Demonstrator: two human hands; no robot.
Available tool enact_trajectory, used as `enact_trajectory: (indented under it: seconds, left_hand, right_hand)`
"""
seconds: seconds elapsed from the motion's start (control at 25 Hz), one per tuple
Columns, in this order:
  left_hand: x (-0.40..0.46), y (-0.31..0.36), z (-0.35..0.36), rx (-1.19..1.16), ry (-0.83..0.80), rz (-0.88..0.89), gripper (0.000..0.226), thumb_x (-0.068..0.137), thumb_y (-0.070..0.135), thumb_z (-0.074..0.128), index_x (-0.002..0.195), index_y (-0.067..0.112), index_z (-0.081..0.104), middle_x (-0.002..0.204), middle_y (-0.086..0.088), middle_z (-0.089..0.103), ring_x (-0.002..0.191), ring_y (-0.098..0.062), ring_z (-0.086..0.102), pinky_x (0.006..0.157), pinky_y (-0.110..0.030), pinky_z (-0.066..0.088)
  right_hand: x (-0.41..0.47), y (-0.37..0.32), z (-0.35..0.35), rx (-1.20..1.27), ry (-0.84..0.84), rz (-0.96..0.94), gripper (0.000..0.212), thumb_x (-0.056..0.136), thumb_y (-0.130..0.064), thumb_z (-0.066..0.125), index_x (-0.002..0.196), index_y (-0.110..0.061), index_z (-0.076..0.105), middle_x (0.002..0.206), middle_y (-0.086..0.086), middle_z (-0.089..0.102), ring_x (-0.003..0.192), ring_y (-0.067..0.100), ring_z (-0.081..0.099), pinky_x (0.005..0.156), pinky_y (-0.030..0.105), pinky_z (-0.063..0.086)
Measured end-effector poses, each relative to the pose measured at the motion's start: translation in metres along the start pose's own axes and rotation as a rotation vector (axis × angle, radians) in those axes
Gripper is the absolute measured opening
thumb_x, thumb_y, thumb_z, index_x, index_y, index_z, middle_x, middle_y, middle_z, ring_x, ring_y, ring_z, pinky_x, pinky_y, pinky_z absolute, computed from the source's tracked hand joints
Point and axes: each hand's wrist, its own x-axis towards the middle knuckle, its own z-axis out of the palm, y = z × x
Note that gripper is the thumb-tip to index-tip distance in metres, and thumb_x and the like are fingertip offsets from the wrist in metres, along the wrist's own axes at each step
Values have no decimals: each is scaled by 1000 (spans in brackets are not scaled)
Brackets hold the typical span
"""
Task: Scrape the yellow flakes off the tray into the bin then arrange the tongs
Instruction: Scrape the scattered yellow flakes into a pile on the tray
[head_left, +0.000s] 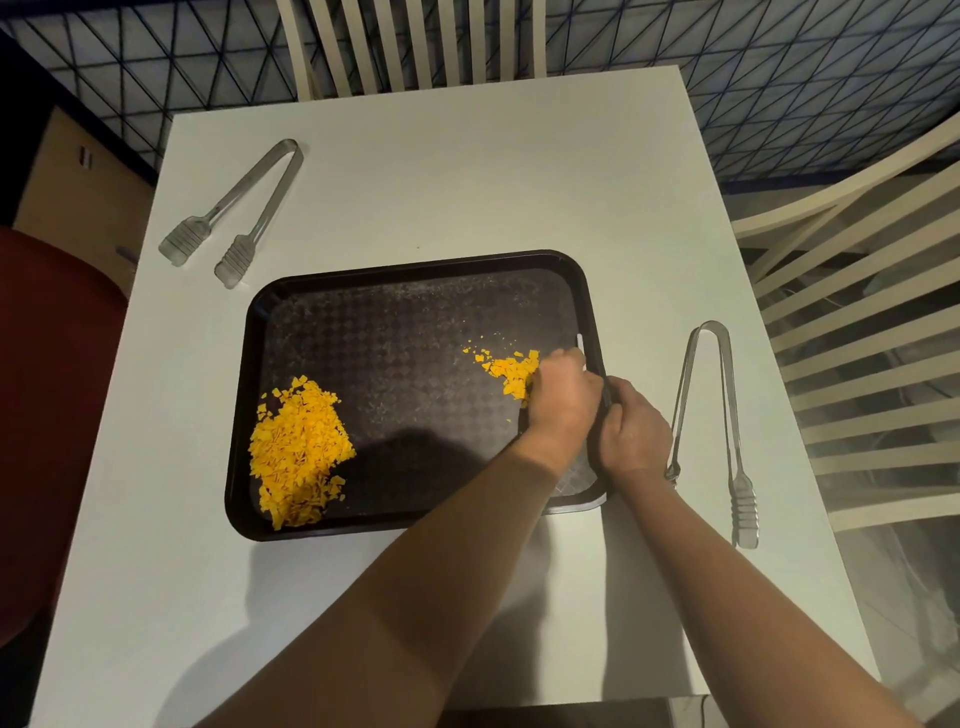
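A black tray (415, 265) lies on the white table (467, 171). A large heap of yellow flakes (298, 452) sits at the tray's near-left corner. A smaller patch of flakes (511, 369) lies by the right rim. My left hand (561, 402) rests on that patch, fingers curled around what looks like a white scraper (581, 347), of which only a thin edge shows. My right hand (634, 434) grips the tray's right rim. One pair of metal tongs (236, 208) lies at the far left, another pair (714, 415) to the right of the tray.
A dark red rounded container (52, 415) stands below the table's left edge. Pale slatted chairs stand at the far side (415, 41) and at the right (857, 312). A cardboard box (78, 176) sits on the floor at the far left.
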Motion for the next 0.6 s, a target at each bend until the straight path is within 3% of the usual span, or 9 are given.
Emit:
enact_trajectory:
  seconds: [0.16, 0.36, 0.48, 0.6]
  left_hand:
    - [13, -1, -8, 48, -26, -1, 19, 84, 5, 49, 95, -7, 60, 107, -23, 58, 98, -40, 56, 81, -40, 46]
    - [30, 0, -19, 28, 63, -52, 24, 85, -1, 45, 104, -6, 60, 108, -23, 57, 96, -41, 59, 80, -44, 50]
    - [29, -9, -24, 0, 12, 19, 21, 81, 3, 51, 97, -6, 63, 103, -23, 59, 91, -39, 59, 78, -41, 51]
    - [22, -13, -29, -30, -90, 29, 7, 75, 4, 58, 76, 2, 65, 77, -21, 60, 70, -34, 55, 63, -31, 48]
  right_hand:
    - [-1, 0, -1, -2, 6, -9, 57, 72, -22, 24, 118, -20, 58, 103, 8, 67, 92, 34, 59, 74, 34, 41]
    - [-2, -1, -2, 21, 13, -20, 55, 73, -21, 24, 116, -21, 59, 98, 8, 68, 87, 34, 60, 71, 31, 40]
    - [-1, 0, -2, 17, 13, -25, 54, 73, -21, 24, 115, -22, 59, 97, 8, 68, 86, 34, 60, 70, 31, 40]
    - [-1, 0, -2, 10, 6, -23, 53, 74, -21, 25, 114, -22, 59, 97, 9, 68, 87, 35, 60, 71, 32, 41]
